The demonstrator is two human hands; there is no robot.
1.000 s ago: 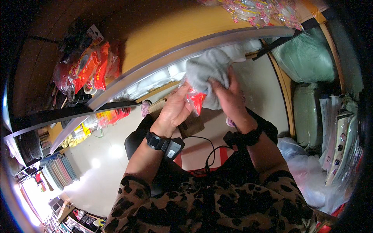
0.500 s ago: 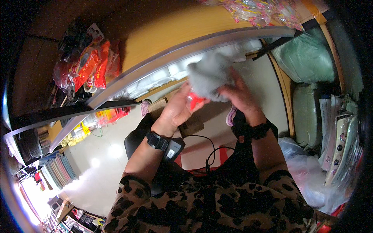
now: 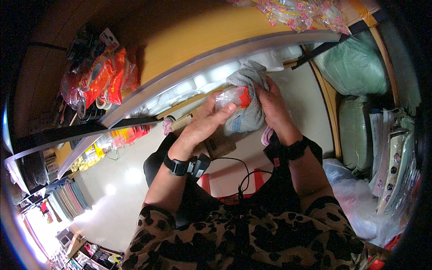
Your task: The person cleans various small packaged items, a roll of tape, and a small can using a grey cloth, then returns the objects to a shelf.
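Note:
My left hand (image 3: 203, 125) is closed around a small clear plastic packet (image 3: 230, 97) with a red end, the thumb lying along its near side. What is inside the packet I cannot make out. A grey towel (image 3: 252, 112) with a pale, bluish lower end hangs from my right hand (image 3: 276, 110), whose fingers grip its right edge. The towel lies behind and beside the packet, its top bunched near the shelf edge. Both hands are in front of my body, above the floor and below the wooden shelf.
A wooden shelf (image 3: 193, 33) with a metal front edge spans the far side. Orange-red packages (image 3: 101, 76) sit on its left end, clear printed wrappers (image 3: 301, 13) on its right. White rolls or packs line the level beneath. Plastic-wrapped bundles (image 3: 355, 130) stand at right. A black cable (image 3: 245, 166) loops between my legs.
The grey towel has turned from a blurred bundle to hanging down longer from my right hand. My left hand has raised the packet in front of it, showing more of its clear side.

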